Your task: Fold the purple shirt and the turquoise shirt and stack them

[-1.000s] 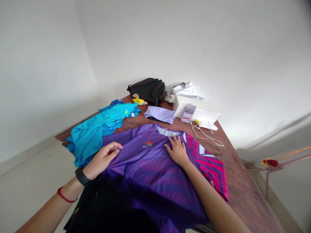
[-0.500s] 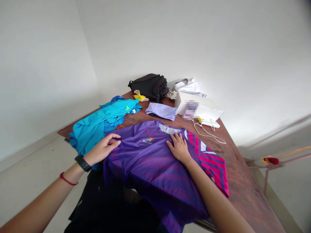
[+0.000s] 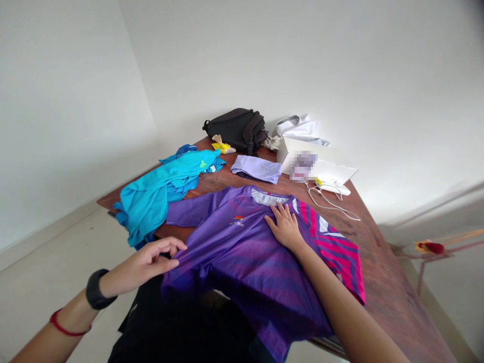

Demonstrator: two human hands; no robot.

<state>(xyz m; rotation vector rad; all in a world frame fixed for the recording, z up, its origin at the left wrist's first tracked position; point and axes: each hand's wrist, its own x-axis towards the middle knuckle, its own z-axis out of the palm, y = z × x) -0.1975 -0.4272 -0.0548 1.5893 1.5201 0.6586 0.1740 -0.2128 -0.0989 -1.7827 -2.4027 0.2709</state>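
Observation:
A purple T-shirt (image 3: 249,252) with a small chest logo and a pink-striped sleeve lies spread over the table, its lower part hanging past the near edge. My left hand (image 3: 157,259), with a black band on the wrist, pinches the shirt's left side edge, and the cloth draws into creases toward it. Just below the collar, my right hand (image 3: 285,227) rests flat on the chest, fingers spread. A bunched bright-blue garment (image 3: 151,194) lies to the left of the shirt, near its plain purple sleeve.
On the wooden table (image 3: 389,282) are a folded lilac cloth (image 3: 256,168), a black bag (image 3: 236,128), a yellow packet (image 3: 223,146), a white box (image 3: 335,169), a white bag (image 3: 298,126) and a white cord (image 3: 328,204). Walls stand behind.
My left hand has moved down and toward me along the shirt's left side, baring a strip of table beside the sleeve. My right hand stays flat on the chest. The view shifted slightly.

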